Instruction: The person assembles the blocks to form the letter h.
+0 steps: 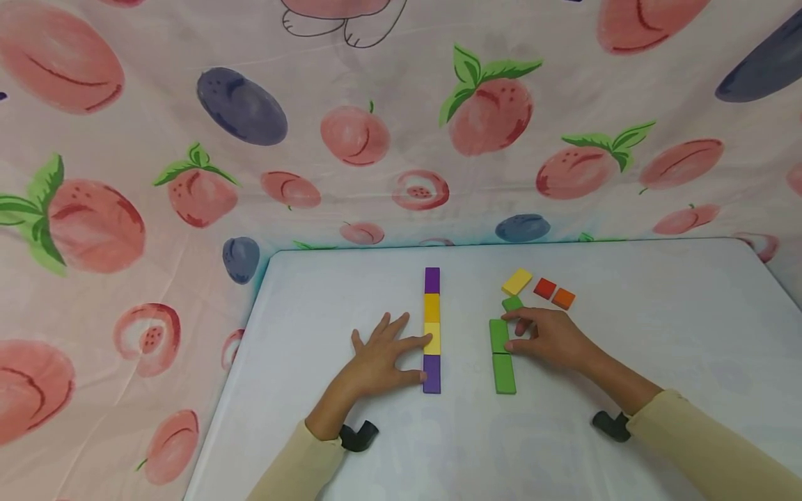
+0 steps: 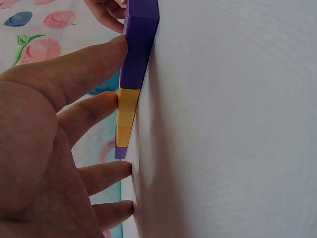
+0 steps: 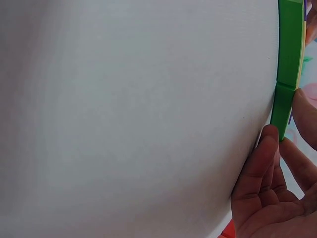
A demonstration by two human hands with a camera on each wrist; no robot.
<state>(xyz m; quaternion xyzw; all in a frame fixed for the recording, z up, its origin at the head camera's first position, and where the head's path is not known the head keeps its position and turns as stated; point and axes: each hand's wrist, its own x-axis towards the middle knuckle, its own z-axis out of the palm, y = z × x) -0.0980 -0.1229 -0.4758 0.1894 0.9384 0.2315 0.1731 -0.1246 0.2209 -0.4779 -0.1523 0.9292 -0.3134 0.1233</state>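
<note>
On the white table, purple, light yellow, deeper yellow and purple blocks form a straight column. My left hand lies beside it with fingers spread. Its thumb touches the near purple block and its index fingertip reaches the light yellow one. To the right, two green blocks stand end to end, one near and one farther. My right hand pinches the farther one, thumb by the seam and index finger at the far end. A third green block, partly hidden, lies tilted beyond.
A yellow block, a red block and an orange block lie loose beyond my right hand. A fruit-printed cloth hangs behind the table's far edge and along its left side.
</note>
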